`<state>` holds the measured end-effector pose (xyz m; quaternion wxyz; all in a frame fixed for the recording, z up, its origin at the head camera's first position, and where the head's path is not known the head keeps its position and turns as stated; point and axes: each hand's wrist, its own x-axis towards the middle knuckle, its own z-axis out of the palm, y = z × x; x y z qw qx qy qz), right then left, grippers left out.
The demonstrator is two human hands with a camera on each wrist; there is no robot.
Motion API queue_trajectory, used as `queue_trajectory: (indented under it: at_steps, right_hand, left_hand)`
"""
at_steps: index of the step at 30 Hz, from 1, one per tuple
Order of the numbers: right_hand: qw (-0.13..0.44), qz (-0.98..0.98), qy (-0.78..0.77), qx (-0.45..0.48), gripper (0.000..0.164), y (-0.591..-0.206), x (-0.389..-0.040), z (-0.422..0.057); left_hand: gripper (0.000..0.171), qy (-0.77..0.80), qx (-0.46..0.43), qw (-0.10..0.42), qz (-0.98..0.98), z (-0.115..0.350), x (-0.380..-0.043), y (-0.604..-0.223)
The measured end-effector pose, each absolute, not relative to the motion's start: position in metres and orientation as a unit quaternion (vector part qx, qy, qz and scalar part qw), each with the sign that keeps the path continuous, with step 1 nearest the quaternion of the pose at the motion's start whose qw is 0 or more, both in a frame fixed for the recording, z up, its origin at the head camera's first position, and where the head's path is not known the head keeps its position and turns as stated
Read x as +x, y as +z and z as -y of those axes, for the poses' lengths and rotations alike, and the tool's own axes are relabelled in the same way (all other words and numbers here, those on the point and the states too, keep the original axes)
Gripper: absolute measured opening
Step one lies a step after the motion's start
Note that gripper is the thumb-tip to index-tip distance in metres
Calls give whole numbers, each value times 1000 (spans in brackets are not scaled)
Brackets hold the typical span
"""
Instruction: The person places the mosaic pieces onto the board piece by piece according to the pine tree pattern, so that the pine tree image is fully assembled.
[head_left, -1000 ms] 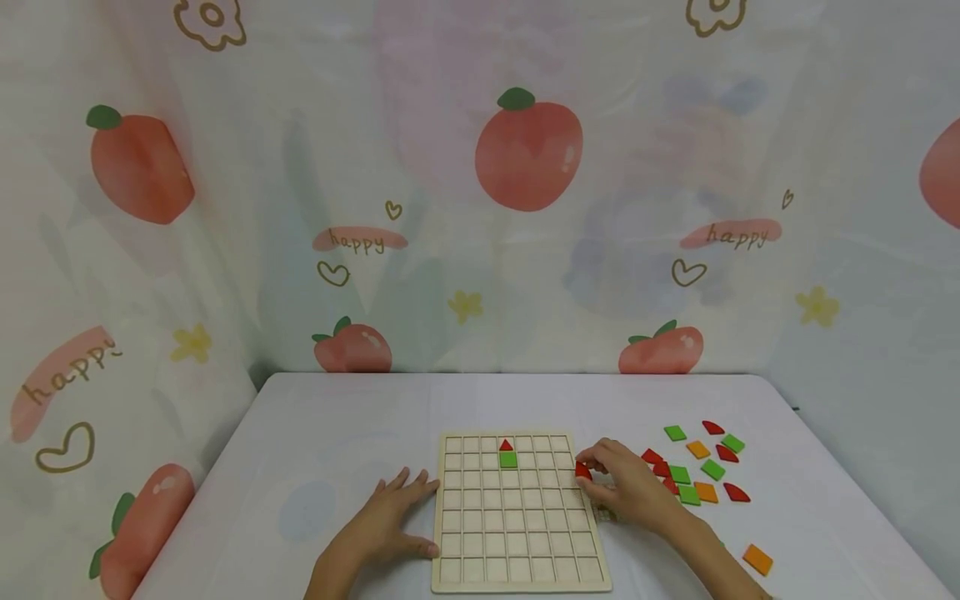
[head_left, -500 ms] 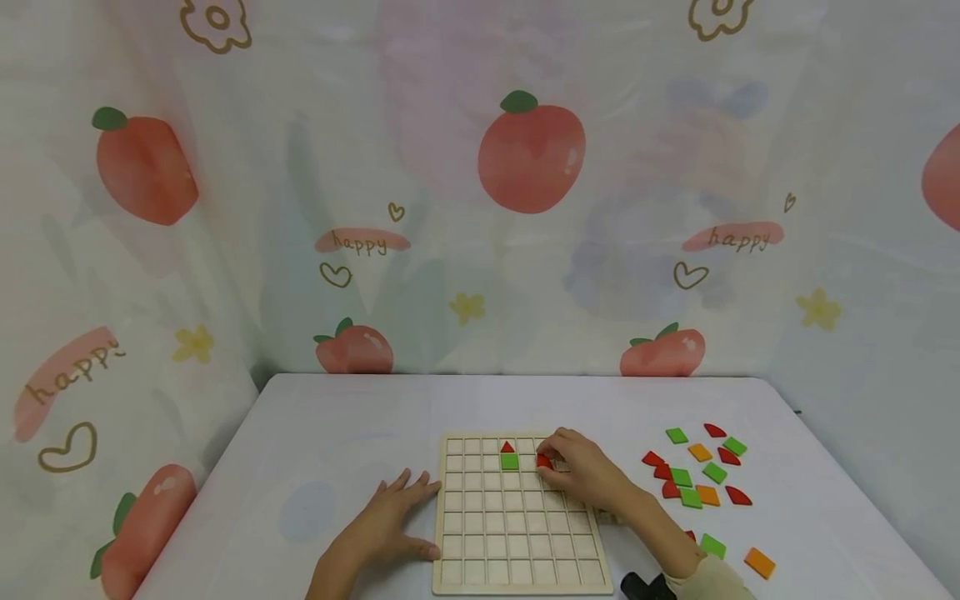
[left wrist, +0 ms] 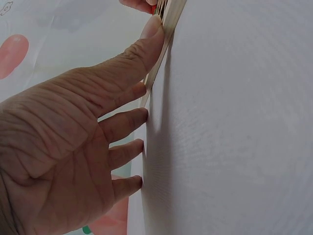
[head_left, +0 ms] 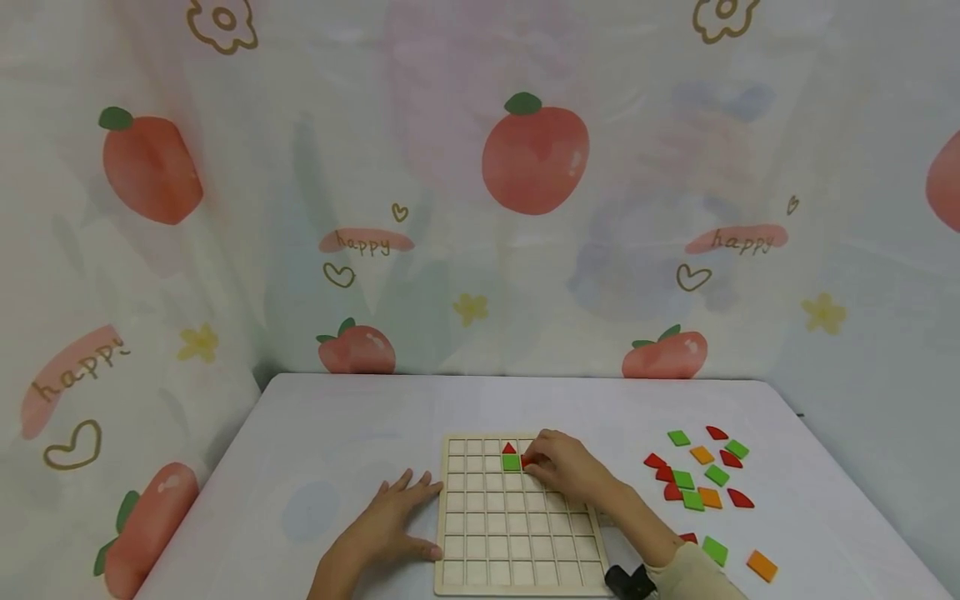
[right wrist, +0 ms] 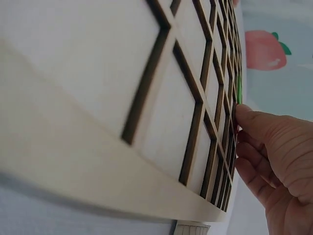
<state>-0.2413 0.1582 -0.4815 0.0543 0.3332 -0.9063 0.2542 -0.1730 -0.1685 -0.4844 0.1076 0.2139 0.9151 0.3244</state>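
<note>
A pale wooden grid board [head_left: 497, 524] lies on the table. In its upper part a red triangle [head_left: 509, 448] sits in the cell above a green square [head_left: 512, 462]. My right hand [head_left: 568, 468] pinches a red piece [head_left: 526, 461] at the cell just right of the green square; the fingertips mostly cover it. Earlier frames show that piece with a rounded edge. My left hand [head_left: 386, 521] has its fingers spread, with fingertips and thumb touching the board's left edge. In the left wrist view the thumb [left wrist: 151, 32] lies against the board's side.
Loose red, green and orange pieces lie right of the board, among them a red quarter circle [head_left: 740, 498], a green tile [head_left: 715, 550] and an orange tile [head_left: 762, 566]. A black device [head_left: 630, 582] is at my right wrist. A printed curtain [head_left: 480, 275] stands behind the table.
My right hand has carried the red piece leftward from the board's right edge to beside the green square. My left hand has stayed at the left edge.
</note>
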Motion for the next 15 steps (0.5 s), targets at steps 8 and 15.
queue_trajectory:
  at_steps: [8,15]
  right_hand:
    - [39,911,254,322,15,-479,-238,-159]
    - [40,925,264,271,16,-476,-227,-176]
  left_hand:
    - [95,326,215,104,-915,170,-174,-485]
    - [94,330,216,108,-913,169,-173,-484]
